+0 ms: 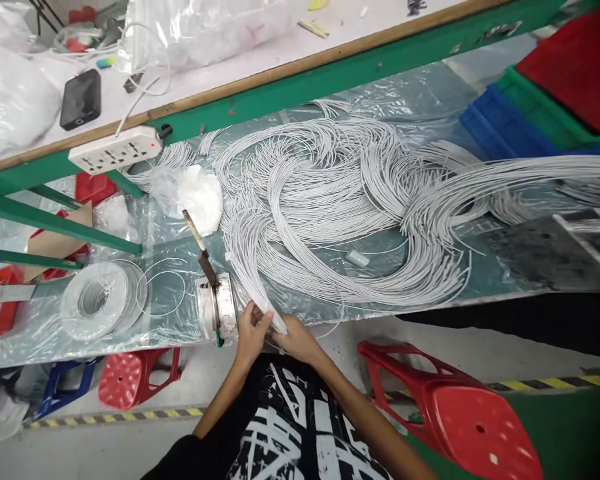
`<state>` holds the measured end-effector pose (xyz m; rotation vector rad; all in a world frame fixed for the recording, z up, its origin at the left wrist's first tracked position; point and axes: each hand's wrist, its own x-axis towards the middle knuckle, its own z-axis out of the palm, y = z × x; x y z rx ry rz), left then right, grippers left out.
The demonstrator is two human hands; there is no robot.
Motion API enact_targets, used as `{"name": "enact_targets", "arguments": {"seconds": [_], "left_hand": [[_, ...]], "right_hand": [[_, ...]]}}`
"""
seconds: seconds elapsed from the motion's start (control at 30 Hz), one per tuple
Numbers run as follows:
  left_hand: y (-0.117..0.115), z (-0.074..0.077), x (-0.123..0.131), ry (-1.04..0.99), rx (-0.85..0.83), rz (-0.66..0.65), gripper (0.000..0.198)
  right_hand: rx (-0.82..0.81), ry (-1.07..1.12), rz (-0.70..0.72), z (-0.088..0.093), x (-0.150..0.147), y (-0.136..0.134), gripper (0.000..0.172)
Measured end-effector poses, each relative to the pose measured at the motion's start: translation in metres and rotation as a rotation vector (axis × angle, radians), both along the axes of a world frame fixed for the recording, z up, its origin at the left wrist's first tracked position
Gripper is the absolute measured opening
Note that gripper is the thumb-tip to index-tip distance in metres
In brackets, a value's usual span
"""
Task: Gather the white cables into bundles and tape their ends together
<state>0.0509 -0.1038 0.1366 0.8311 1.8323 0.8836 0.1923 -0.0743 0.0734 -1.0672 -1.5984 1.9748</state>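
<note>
Black-and-white printed shirt (290, 430) is the closest thing from up here, and just past it two bare hands are busy at the table's near edge. Left hand (251, 335) is pinched in on one side of a bundle of pale wires (251, 280), thumb against it. Right hand (297, 339) is closed around the bundle's near end from the other side, though some fingers tuck underneath and I can't see what they're doing. From there the bundle runs up and away to the big heap of wires (325, 200) on the plastic-covered table (173, 328).

If you ask me, the knack here is keeping those tips flush: snug grip close to the end, one hand steadying while the other evens up strays. Don't crush it or twist, or I'd guess the strands fan out. Also go easy on pulling, since the far end looks like it could snag in the heap. And mind the left elbow, that tin (225, 307) with the brush (195, 230) sits just beside the hand.
</note>
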Motion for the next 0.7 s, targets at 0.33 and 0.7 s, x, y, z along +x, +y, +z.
{"name": "enact_targets", "arguments": {"seconds": [0.33, 0.7], "left_hand": [[-0.055, 0.08, 0.025, -0.271, 0.244, -0.049, 0.068], [-0.081, 0.128, 0.085, -0.515, 0.306, -0.113, 0.069]], "right_hand": [[0.152, 0.028, -0.111, 0.103, 0.067, -0.063, 0.013], [-0.153, 0.248, -0.159, 0.184, 0.135, -0.135, 0.033]]}}
